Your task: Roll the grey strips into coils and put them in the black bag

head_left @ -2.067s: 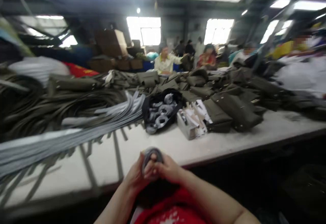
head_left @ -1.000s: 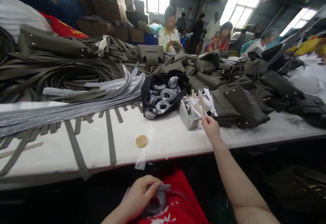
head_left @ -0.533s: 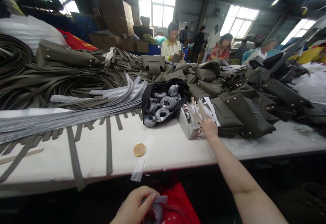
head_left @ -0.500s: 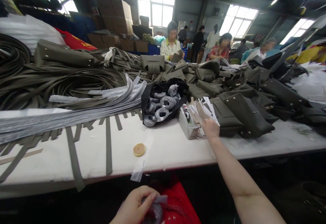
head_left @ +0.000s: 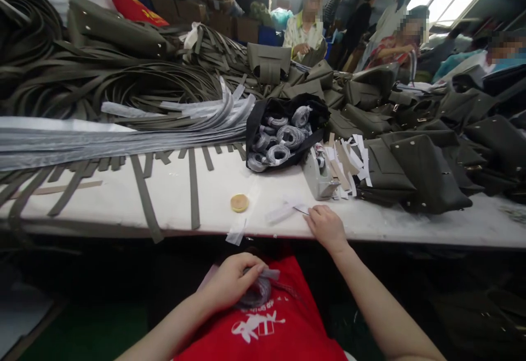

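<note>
- Of the two hands, the left hand [head_left: 234, 280] was curled over a grey coil [head_left: 259, 294], its thumb laid along the top, probably to stop the windings from springing open.
- The coil sat low in front of the red apron [head_left: 306, 320], below the desk edge; holding it close to the body likely steadied it with one hand.
- A loose end [head_left: 272, 274] poked out past the thumb, perhaps left free so that it could be reached.
- The right hand [head_left: 327, 227] was above the front of the white desk [head_left: 216, 191], fingertips pinching a slim dark piece [head_left: 301, 211]; exactly what it was could not be told. A pale, blurred strip [head_left: 281, 212] lay just beside it.
- A yellow roll [head_left: 239, 202] lay flat near the front edge, within easy reach, with a clear strip [head_left: 235, 233] hanging over the edge below it.
- More coils [head_left: 302, 115] were gathered in an open black bag [head_left: 252, 133], whose sides seemed to keep them from rolling away.
- Right of that stood a grey box [head_left: 316, 177], with paper strips [head_left: 349, 158] heaped beside it, seemingly handy for the right arm.
</note>
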`<control>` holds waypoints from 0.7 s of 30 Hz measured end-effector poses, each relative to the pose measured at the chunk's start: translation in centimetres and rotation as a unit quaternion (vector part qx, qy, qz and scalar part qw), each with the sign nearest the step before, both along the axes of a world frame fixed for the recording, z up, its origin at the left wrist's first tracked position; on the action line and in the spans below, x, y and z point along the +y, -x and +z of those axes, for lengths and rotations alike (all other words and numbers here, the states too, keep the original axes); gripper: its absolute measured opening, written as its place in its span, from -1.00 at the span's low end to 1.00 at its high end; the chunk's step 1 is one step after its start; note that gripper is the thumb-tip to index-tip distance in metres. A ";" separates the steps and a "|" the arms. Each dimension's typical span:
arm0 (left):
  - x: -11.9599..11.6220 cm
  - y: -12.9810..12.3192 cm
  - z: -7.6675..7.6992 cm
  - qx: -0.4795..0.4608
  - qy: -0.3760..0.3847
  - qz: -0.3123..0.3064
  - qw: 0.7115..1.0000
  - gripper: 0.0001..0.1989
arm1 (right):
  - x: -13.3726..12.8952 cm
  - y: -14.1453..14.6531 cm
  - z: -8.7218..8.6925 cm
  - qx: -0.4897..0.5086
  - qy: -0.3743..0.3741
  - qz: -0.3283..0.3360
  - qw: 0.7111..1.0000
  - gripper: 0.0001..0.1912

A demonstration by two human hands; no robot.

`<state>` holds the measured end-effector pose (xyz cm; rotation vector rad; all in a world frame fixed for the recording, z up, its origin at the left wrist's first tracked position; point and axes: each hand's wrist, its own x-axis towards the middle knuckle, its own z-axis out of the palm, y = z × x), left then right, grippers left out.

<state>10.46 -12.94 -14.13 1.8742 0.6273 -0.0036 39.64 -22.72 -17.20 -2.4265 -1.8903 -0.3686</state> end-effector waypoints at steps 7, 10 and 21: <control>-0.1 0.2 -0.1 -0.010 -0.009 0.001 1.000 -0.64 | 2.3 0.9 0.4 0.067 -0.026 0.038 0.997 -0.67; -0.1 0.1 -0.1 -0.006 -0.009 0.006 1.000 -0.66 | 4.2 1.8 0.2 0.061 -0.005 0.096 0.994 -0.61; -0.1 0.9 -0.1 -0.003 -0.002 0.033 0.999 -0.66 | 5.4 3.8 0.9 0.028 -0.018 0.037 0.999 -0.73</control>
